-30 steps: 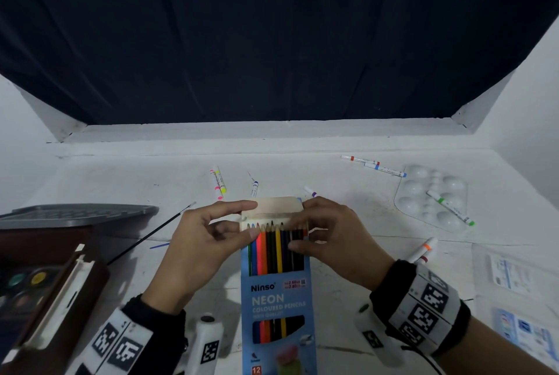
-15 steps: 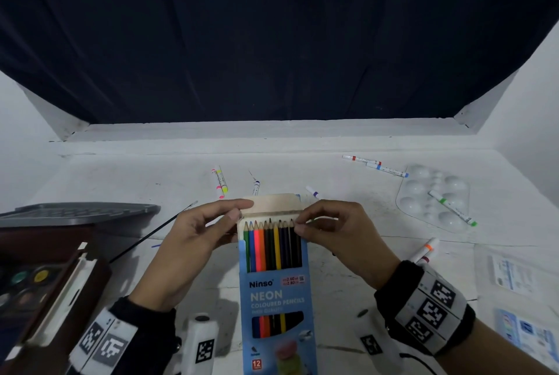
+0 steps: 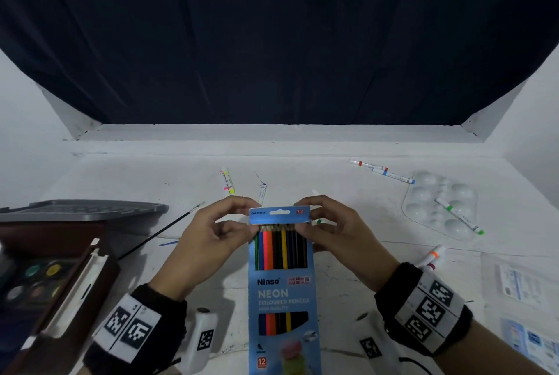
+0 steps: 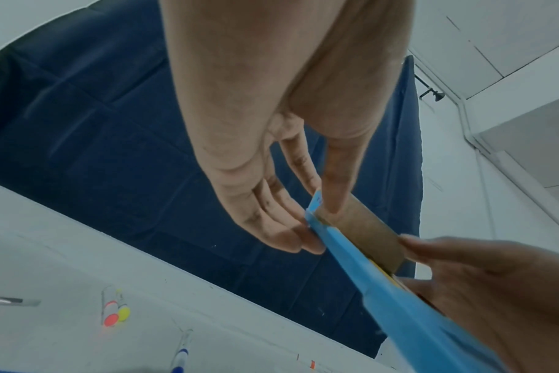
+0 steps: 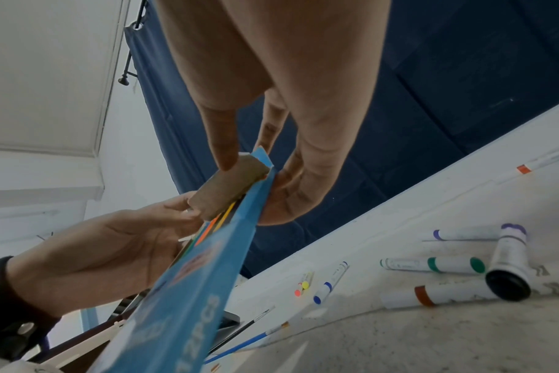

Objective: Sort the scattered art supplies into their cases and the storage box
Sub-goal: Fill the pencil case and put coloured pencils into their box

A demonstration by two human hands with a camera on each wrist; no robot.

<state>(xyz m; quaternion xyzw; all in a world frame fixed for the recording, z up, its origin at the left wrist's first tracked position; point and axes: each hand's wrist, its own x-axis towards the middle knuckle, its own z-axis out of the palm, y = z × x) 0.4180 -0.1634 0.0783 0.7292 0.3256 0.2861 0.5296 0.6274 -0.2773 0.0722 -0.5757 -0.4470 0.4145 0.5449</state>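
Observation:
A blue coloured-pencil box (image 3: 282,293) stands in front of me, with several pencils showing in its window. My left hand (image 3: 211,235) pinches the left corner of the box's top flap (image 3: 279,215), thumb on the brown inner face. My right hand (image 3: 341,231) pinches the right corner the same way. The flap is folded over the pencil tips, blue side toward me. In the wrist views the box (image 4: 399,302) (image 5: 208,277) runs between both hands, flap (image 4: 358,232) (image 5: 230,186) bent down over the opening.
Markers lie loose on the white table: pink and yellow ones (image 3: 227,180), a blue one (image 3: 262,191), red and blue ones (image 3: 382,169). A white palette (image 3: 423,208) holds a green marker (image 3: 459,216). A paint case (image 3: 45,281), a grey tray (image 3: 81,210) and a thin brush (image 3: 163,231) sit left.
The top flap stood open with its pale inner face up; both hands have folded it forward over the pencil tips, and its blue printed side now faces me.

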